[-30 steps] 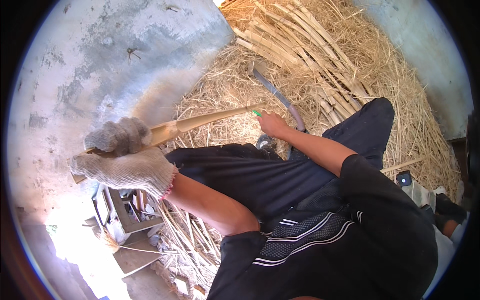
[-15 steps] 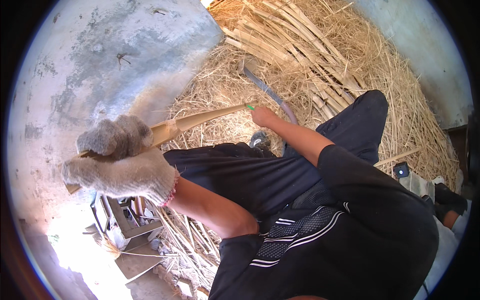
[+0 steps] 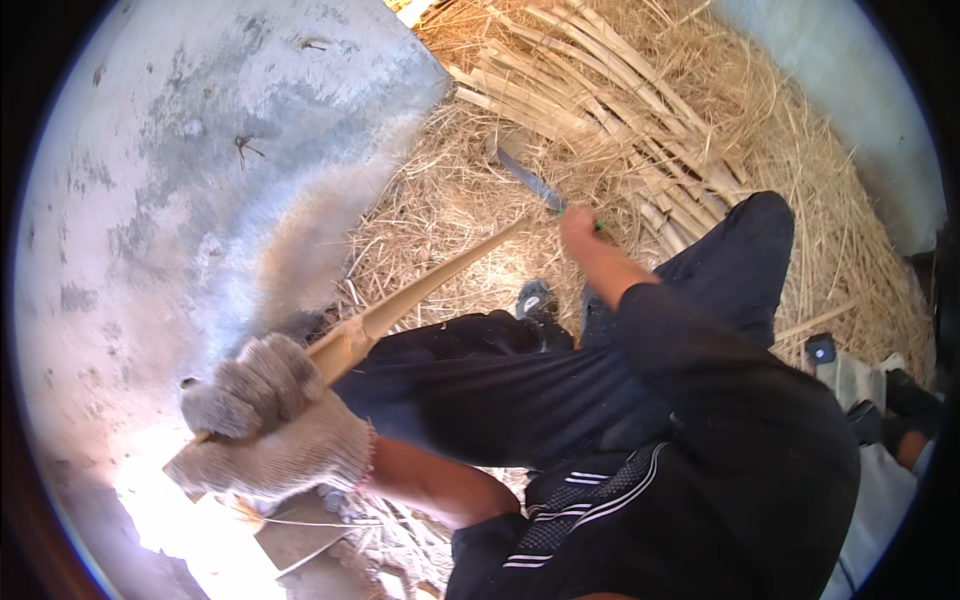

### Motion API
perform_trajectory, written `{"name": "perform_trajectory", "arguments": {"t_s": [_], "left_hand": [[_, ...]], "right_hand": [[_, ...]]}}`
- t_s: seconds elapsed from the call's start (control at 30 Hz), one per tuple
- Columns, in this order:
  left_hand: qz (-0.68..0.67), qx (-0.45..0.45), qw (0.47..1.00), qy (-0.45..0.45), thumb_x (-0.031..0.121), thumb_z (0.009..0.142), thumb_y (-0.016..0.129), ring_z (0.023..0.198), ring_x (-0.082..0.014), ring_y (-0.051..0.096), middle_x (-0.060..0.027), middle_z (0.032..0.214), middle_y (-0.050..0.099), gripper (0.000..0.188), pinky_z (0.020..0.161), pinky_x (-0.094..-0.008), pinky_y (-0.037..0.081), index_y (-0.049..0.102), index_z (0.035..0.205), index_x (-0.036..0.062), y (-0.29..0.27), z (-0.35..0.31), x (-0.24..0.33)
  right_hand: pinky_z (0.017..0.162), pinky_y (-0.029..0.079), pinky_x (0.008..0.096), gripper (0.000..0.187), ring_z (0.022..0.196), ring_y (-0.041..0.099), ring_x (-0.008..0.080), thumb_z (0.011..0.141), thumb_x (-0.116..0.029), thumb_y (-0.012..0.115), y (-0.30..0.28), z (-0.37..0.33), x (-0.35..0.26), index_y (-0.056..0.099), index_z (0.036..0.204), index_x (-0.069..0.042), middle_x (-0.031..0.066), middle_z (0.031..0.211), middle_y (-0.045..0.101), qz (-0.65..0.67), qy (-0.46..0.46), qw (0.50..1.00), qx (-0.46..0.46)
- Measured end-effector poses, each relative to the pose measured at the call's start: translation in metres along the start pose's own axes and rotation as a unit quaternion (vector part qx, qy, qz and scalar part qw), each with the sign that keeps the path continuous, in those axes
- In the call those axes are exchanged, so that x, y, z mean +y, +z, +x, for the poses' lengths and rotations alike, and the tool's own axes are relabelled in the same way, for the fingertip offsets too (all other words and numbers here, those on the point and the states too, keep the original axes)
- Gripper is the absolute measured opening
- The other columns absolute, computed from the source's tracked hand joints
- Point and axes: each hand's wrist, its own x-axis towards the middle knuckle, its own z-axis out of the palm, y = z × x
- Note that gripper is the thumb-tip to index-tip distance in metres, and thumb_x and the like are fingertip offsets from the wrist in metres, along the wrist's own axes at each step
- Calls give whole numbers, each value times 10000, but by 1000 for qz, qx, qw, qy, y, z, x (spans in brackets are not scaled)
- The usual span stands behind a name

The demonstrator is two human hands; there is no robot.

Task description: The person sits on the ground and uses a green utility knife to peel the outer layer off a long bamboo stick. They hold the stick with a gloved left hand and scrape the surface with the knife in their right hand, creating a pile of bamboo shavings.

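Black short-sleeved shirt (image 3: 740, 480), white stripes (image 3: 583, 477), black trousers (image 3: 470, 400), greyish knit glove (image 3: 290, 445)

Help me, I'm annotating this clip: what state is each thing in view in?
Split bamboo length: cut lengthwise, slanting, hollow side showing
Left hand: gloved, closed around the split bamboo length
Right hand: bare, closed on a mostly hidden green item
Curved blade: bare, meeting the right hand; held or not, unclear
Bamboo strips: split, layered in a loose pile
Shavings: loose, heaped
Dark trousers: worn, creased
Wall: stained, patchy
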Motion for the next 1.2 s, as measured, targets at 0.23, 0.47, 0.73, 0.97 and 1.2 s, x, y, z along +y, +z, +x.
{"name": "perform_trajectory", "arguments": {"t_s": [0.23,0.47,0.73,0.97,1.2], "left_hand": [[-19,57,998,-16,567,966,342,376,-78,187,44,476,191,561,329,-231,215,314,565,176,0,11,-11],[12,51,999,-10,590,957,354,372,-74,167,46,470,190,581,324,-230,191,295,551,179,17,4,-7],[-9,43,999,-19,687,926,381,359,-78,191,47,479,225,627,315,-241,212,346,569,172,19,-8,0],[-129,-88,987,-32,738,879,416,367,-68,248,47,493,298,626,350,-239,233,402,649,156,-11,-18,-3],[-134,-57,988,-53,739,876,426,376,-66,232,52,503,300,624,361,-246,212,395,653,157,1,-22,-2]], "right_hand": [[769,545,462,262,890,696,308,918,-228,520,-5,-27,50,705,903,-43,199,927,703,103,-14,995,-14],[785,520,504,321,860,672,383,944,-182,437,-166,-99,-7,632,1085,30,265,935,665,183,-236,945,-136],[676,487,551,353,699,607,472,1030,-309,382,-267,-245,-46,421,1278,-60,302,694,581,451,-307,835,-73],[611,475,561,303,660,592,499,1006,-275,440,-266,-248,-37,484,1142,-8,321,639,563,418,-319,850,18],[671,498,568,335,683,617,503,1007,-274,418,-226,-228,-35,473,1189,2,315,707,609,369,-235,899,-20]]}}
